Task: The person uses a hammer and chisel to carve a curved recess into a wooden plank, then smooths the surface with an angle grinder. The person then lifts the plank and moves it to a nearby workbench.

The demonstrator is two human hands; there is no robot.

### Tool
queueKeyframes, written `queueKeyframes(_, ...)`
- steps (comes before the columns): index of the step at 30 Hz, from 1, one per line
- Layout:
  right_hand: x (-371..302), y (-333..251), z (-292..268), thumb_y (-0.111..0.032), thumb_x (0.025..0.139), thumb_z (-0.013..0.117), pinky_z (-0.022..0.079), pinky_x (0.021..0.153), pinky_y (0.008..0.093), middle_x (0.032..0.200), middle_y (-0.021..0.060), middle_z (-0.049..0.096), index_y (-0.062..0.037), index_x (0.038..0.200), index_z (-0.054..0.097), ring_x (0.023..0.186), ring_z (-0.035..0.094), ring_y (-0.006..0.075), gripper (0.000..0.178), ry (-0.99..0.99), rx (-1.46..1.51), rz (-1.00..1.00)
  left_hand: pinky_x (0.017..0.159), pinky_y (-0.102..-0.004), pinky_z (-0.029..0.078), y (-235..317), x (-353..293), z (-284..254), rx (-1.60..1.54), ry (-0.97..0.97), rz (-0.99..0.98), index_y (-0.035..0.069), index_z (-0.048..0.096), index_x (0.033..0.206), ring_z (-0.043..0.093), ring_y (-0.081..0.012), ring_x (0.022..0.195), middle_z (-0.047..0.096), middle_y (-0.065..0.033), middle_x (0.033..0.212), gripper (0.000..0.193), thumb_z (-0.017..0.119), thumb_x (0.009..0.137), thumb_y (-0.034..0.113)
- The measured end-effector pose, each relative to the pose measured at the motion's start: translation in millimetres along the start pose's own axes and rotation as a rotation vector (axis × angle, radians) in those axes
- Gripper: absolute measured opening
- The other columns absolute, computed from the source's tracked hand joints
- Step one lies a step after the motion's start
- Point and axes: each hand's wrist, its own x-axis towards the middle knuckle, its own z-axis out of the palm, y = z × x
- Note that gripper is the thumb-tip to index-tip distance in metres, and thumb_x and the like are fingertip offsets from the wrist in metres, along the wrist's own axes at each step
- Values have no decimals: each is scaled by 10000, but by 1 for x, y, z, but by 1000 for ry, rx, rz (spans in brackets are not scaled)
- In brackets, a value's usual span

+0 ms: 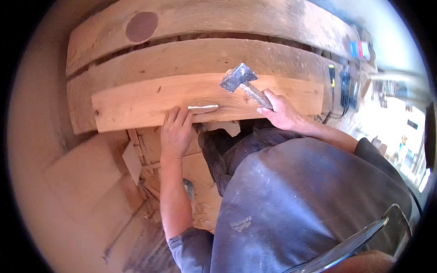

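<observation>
My right hand (281, 112) grips the worn wooden handle of a small axe (239, 78), its dark metal head raised above the board. My left hand (176, 132) is at the near edge of the pale wooden board (136, 100), fingers together over its top. A thin, short strip of wood (208, 110) with a white upper edge runs right from those fingertips, which seem to pinch its left end. The thumb is hidden. A knot and a few dark marks show in the board's grain.
Under the board lies a bench of thick planks (191, 57), with a long gap between them. A round brown disc (141, 27) rests at the far left. At the far right stand a blue, white and red box (359, 49) and a dark power tool (348, 86).
</observation>
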Motion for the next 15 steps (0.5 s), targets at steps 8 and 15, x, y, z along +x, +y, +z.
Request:
queueKeyframes(8,-65,-25,82,-179,922,682,460,686,520,774,269,604,-3,1102,482,785,618,496,322,356,245,271,914,-444,549,-51,17,-3,-71,-158,465,-45,646,960,637,-345,1052,643,-161,1122,220,673,759,40)
queueKeyframes(15,-103,-76,164,-190,927,681,472,725,510,862,297,631,11,1147,497,851,627,512,350,507,422,592,861,-454,534,-66,23,1,-229,-154,565,-50,639,927,634,-352,976,640,-164,1083,190,663,749,11)
